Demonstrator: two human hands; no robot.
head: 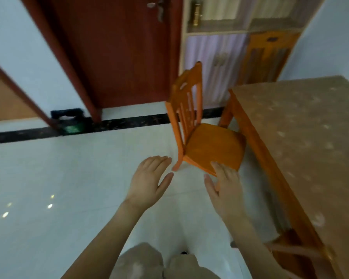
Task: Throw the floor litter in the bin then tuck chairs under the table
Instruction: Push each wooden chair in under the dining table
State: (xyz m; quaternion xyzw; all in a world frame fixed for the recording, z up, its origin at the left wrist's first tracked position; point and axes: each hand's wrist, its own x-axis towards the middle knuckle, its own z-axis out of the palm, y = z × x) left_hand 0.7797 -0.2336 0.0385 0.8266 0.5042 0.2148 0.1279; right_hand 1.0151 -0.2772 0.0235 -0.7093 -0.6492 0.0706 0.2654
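Chair (212, 146), at its seat's near edge, is touched by the right hand (224, 188), fingers straight; the left hand (149, 184) is held open beside it, holding nothing. The chair is stood just left of the table (310, 137) edge, untucked; open floor (69, 178) is seen leftward.

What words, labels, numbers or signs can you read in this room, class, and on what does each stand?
No text can be read in this picture.
Small dark plate on the orange cabinet: too blurred to read.
Green patch on the dark object by the wall: blurred; cannot tell whether it bears text.
Table covering: pale spots only, no words.
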